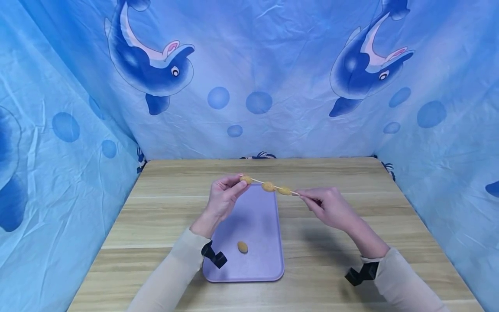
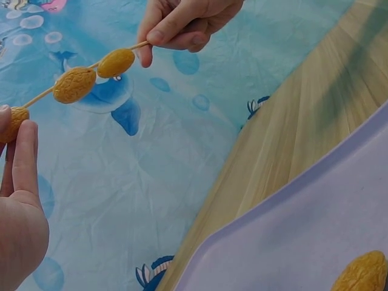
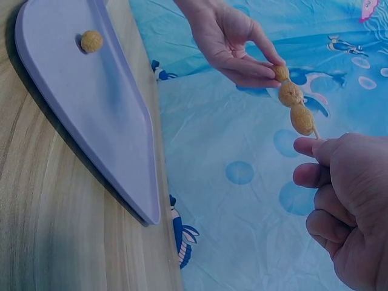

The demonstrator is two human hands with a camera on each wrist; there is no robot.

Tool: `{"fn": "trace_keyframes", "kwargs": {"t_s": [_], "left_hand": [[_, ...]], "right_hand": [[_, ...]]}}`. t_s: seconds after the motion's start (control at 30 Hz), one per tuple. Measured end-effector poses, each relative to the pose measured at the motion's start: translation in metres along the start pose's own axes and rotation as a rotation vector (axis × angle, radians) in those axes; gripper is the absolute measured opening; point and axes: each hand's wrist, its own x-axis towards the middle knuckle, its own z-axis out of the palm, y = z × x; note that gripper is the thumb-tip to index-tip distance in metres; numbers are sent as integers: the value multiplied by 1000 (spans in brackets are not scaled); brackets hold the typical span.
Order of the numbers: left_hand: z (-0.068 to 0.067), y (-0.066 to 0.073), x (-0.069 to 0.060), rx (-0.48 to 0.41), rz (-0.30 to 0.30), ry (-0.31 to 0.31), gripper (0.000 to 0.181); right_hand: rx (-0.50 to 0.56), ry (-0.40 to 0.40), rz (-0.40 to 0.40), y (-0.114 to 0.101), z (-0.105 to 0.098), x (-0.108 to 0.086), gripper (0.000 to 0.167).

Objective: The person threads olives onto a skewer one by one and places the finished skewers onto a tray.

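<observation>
A thin wooden skewer (image 1: 257,181) runs between both hands above the table, with three wrinkled, yellow-brown oval pieces on it. My left hand (image 1: 225,196) pinches the end oval piece (image 1: 246,179) between thumb and fingers. The middle piece (image 2: 74,85) and the piece nearest the right hand (image 2: 116,63) sit close together, a stretch of bare stick away from the first. At the other end, my right hand (image 1: 329,207) pinches the skewer between thumb and forefinger. Another loose oval piece (image 1: 242,247) lies on the lilac tray (image 1: 265,264) below.
The tray rests on a wood-grain table (image 1: 312,277), partly under the left forearm. Blue cloth (image 1: 249,52) printed with dolphins and bubbles hangs behind the table and along both sides. Small dark tassels (image 1: 263,155) show at the table's far edge.
</observation>
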Motion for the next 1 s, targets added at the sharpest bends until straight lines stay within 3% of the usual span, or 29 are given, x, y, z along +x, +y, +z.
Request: {"fn": "trace_keyframes", "kwargs": {"t_s": [0.33,1.0], "left_hand": [[1,1,1,92,-25,52,52],[4,2,0,81,-1,-24,46]], "right_hand": [[13,1,-38,0,2,3,26],[22,17,-54,1,5,8,27]]}}
